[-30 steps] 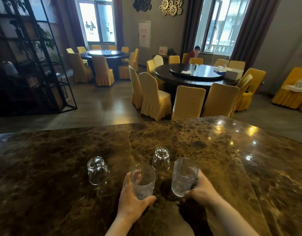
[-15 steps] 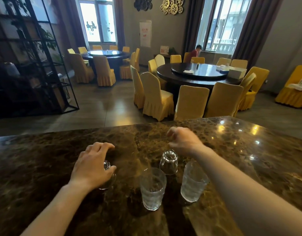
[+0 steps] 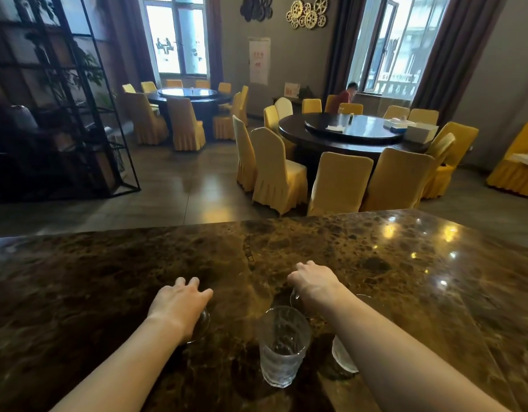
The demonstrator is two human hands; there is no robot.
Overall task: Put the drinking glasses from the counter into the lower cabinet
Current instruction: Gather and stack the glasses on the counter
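On the dark marble counter (image 3: 405, 263) stand several clear drinking glasses. My left hand (image 3: 179, 304) covers a small upturned glass (image 3: 202, 325) from above, fingers wrapped over it. My right hand (image 3: 313, 283) closes over a second small upturned glass (image 3: 294, 300), mostly hidden by the hand. A tall textured tumbler (image 3: 282, 346) stands upright between my forearms, untouched. Another tall tumbler (image 3: 343, 356) stands beside it, largely hidden behind my right forearm. The lower cabinet is out of view.
Beyond the counter's far edge lies a dining room with round dark tables (image 3: 354, 132) and yellow-covered chairs (image 3: 340, 182). A black metal shelf unit (image 3: 63, 114) stands at the left. A person in red (image 3: 344, 96) sits by the far window.
Both hands let go of the two tall tumblers, then reached forward. The left hand has settled on the left small glass, and the right hand has come down onto the other small glass.
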